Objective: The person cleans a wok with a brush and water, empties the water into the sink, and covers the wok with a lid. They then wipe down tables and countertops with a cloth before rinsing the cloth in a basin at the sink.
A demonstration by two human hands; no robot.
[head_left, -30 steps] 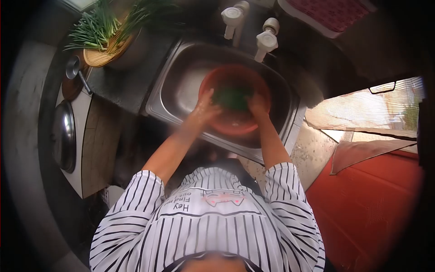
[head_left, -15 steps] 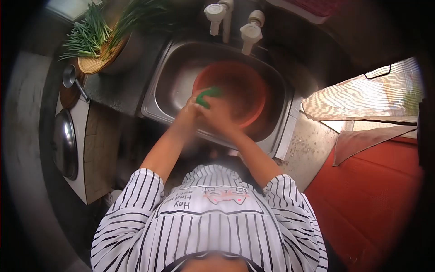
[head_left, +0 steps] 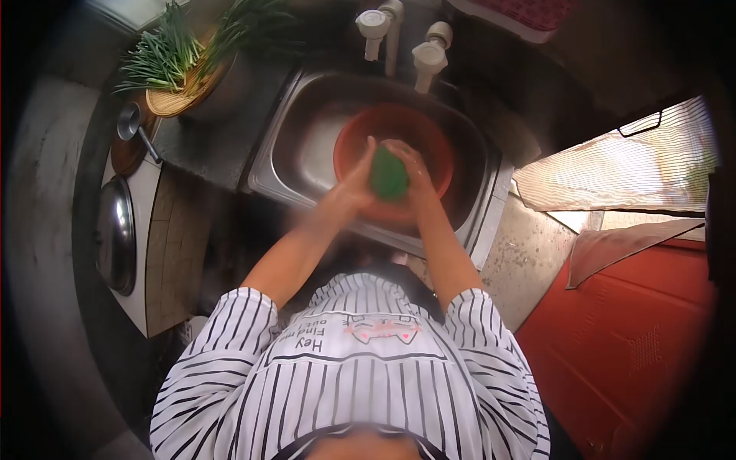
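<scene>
Between my two hands is a smooth green object (head_left: pixel 389 173), roughly rounded, whose kind I cannot make out. It is over the orange-red basin (head_left: pixel 354 139) that stands in the steel sink (head_left: pixel 295 149). My left hand (head_left: pixel 356 184) grips its left side with the thumb up. On the other side, my right hand (head_left: pixel 414 169) curls its fingers around the top and right edge. The hands cover part of the basin, and its contents are hard to see.
Two white taps (head_left: pixel 373 27) stand behind the sink. At the back left, green onions (head_left: pixel 165 57) lie in a woven basket (head_left: pixel 170 102). A small metal ladle (head_left: pixel 130 120) and a steel lid (head_left: pixel 116 234) are at the left. A red surface (head_left: pixel 606 330) lies at the right.
My hands have moved apart and slightly right over the basin. The green object, mostly covered by my fingers before, now shows its broad face between both hands.
</scene>
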